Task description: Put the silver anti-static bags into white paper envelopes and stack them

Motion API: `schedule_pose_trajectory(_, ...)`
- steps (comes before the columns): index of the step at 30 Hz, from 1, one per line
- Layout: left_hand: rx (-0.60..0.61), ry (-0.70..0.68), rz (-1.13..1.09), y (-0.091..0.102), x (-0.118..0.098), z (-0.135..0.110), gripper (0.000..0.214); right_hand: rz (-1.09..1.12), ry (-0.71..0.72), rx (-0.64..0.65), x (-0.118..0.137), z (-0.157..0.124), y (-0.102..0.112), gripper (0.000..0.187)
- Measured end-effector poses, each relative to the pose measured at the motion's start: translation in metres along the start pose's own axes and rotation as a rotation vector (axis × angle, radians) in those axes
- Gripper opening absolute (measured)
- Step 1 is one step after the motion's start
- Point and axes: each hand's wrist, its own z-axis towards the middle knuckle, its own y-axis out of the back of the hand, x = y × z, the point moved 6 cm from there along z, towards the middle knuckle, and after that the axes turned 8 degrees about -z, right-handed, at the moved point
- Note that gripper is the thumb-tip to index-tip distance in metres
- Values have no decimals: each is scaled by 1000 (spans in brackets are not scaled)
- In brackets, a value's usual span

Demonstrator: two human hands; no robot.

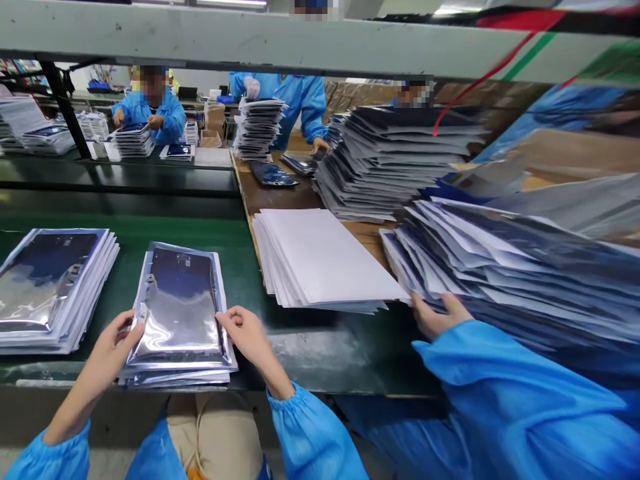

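Note:
In front of me, a glossy dark blue packet in a clear plastic sleeve lies on top of a short stack of white-edged packets. My left hand pinches its left edge between thumb and fingers. At its right edge, my right hand has thumb and index finger closed on the sleeve's rim. Light glares off the lower half of the plastic. To the left stands a taller stack of similar packets. On my right, a pile of white sheets overhangs the front edge of a brown board.
A green work surface runs across. At right, a co-worker's hand touches a blurred, slanting packet pile. Behind it rises a tall packet stack. A grey beam crosses overhead. Other people handle stacks across the line.

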Motion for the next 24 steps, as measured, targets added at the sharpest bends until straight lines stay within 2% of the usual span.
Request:
schedule_pose_trajectory(3,111,93,-169,-10,-11,-11,64,119,-25,57,-1,-1,-2,31)
schedule_pose_trajectory(6,98,122,-296,-14,-11,-21,73,237,-6,34,12,-11,5,30)
schedule_pose_trajectory(8,104,80,-322,-19,-10,-25,73,309,29,8,24,-24,12,27)
schedule_pose_trajectory(10,153,27,-321,-29,-11,-28,71,370,71,-31,35,-40,21,34)
schedule_pose_trajectory(13,220,-40,-239,-41,-13,-25,62,365,93,-175,38,-68,41,40)
schedule_pose_trajectory(15,128,-139,-92,-35,-14,-14,53,299,68,-319,30,-88,59,35)
schedule_pose_trajectory(18,-223,-272,264,-4,-7,5,44,220,-3,-493,13,-119,89,36)
schedule_pose_trajectory(19,-285,-274,376,4,-2,11,43,212,-34,-529,6,-128,98,38)
schedule_pose_trajectory(21,-272,-250,480,12,12,23,40,231,-91,-573,-8,-143,112,44)
schedule_pose_trajectory(24,-184,-239,479,11,25,30,34,325,-141,-614,-30,-159,124,47)
